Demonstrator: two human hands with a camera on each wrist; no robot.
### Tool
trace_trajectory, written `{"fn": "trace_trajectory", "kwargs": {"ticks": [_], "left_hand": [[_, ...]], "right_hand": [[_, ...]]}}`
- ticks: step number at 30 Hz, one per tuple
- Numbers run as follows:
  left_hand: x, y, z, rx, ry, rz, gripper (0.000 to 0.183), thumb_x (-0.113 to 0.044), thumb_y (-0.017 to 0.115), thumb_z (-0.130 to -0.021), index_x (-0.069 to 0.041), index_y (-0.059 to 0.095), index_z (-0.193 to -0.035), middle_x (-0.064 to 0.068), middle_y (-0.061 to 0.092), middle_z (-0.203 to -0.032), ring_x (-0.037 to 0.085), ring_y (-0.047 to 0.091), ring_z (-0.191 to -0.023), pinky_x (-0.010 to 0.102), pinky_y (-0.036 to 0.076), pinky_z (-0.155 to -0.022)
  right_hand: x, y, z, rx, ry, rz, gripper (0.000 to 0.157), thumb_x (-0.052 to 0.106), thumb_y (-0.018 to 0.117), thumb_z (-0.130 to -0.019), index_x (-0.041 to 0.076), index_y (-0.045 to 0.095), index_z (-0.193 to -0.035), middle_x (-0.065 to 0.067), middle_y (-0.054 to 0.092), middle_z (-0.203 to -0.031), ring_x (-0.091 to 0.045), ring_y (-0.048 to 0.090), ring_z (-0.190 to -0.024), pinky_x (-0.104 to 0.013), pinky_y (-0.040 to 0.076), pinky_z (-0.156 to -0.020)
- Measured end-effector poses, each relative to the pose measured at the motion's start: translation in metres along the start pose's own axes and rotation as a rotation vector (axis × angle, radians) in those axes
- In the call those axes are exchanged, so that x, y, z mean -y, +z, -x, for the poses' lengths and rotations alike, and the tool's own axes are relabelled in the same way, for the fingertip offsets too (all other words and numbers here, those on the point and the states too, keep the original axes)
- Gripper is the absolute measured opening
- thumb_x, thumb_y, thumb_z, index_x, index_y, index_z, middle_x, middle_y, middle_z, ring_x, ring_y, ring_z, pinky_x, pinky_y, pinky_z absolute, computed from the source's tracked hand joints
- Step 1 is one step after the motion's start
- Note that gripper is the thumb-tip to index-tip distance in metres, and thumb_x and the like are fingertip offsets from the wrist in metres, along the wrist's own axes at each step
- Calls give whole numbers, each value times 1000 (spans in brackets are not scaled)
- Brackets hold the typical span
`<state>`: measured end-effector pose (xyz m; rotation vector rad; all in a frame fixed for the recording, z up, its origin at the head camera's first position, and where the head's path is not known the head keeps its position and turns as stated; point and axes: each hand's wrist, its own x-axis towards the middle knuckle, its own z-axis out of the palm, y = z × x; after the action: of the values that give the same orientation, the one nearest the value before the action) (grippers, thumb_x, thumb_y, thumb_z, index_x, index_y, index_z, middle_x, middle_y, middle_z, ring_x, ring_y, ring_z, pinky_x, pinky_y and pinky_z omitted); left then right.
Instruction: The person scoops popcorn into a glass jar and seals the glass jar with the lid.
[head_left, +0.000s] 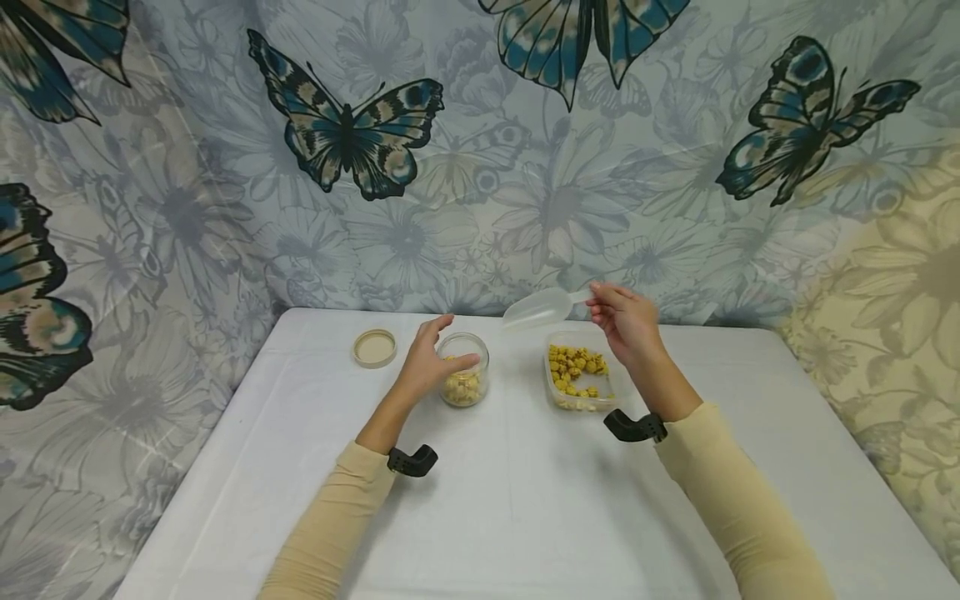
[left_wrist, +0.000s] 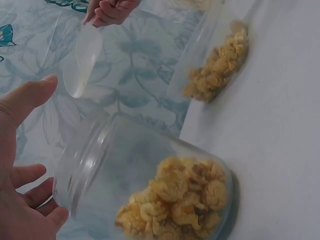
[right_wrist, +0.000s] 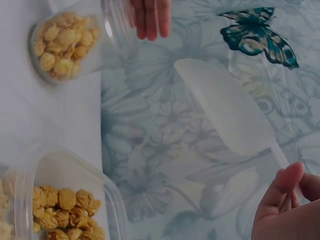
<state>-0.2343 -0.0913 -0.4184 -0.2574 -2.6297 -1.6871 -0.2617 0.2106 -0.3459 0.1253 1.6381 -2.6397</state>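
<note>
My right hand point(head_left: 628, 325) grips the thin handle of a translucent white plastic scoop point(head_left: 538, 308), raised above and behind the clear plastic container point(head_left: 600, 401). No popcorn shows in the scoop's bowl point(right_wrist: 227, 110). Caramel popcorn point(head_left: 573, 362) lies inside that container. To its left stands an upright glass jar point(left_wrist: 107, 150) without a lid, its lower part filled with popcorn point(left_wrist: 175, 200). My left hand point(head_left: 429, 365) is at the jar's left side, thumb and fingers spread around the mouth, with fingertips right at the rim in the left wrist view.
A round tan lid point(head_left: 374, 348) lies on the white-covered table point(head_left: 480, 517), left of the jar. Behind the table's far edge hangs a butterfly-patterned cloth point(head_left: 405, 233). Each wrist wears a black camera mount point(head_left: 412, 461).
</note>
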Motion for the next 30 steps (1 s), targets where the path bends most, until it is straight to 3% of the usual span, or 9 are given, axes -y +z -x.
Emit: {"fn": "trace_trajectory", "kwargs": {"ticks": [5, 15, 21, 30], "left_hand": [[-5, 4, -2, -4, 6, 39, 85, -34, 80, -79, -10, 37, -149, 12, 35, -151, 36, 32, -143, 51, 28, -119], [-16, 12, -1, -9, 48, 18, 83, -34, 79, -80, -13, 38, -149, 10, 34, -152, 31, 32, -144, 55, 29, -117], [-21, 18, -2, -4, 85, 20, 84, -33, 80, -80, -9, 37, -149, 11, 34, -152, 32, 31, -145, 55, 29, -117], [-28, 34, -2, 16, 153, -62, 83, -33, 80, -80, -11, 38, -148, 14, 33, -153, 34, 34, -142, 57, 35, -113]], "right_hand": [[2, -4, 2, 2, -19, -7, 13, 8, 61, -95, 7, 71, -87, -1, 69, -65, -8, 62, -55, -15, 52, -52], [5, -10, 9, -13, -62, -28, 10, 9, 65, -93, 7, 74, -89, -3, 69, -67, -10, 61, -55, -17, 52, -51], [8, -13, 11, -27, -77, -49, 8, 9, 66, -92, 4, 72, -92, -4, 69, -67, -10, 61, -55, -17, 52, -51], [13, -19, 18, -57, -147, -58, 8, 9, 67, -91, 3, 74, -92, -4, 68, -66, -11, 60, -54, -17, 51, -50]]}}
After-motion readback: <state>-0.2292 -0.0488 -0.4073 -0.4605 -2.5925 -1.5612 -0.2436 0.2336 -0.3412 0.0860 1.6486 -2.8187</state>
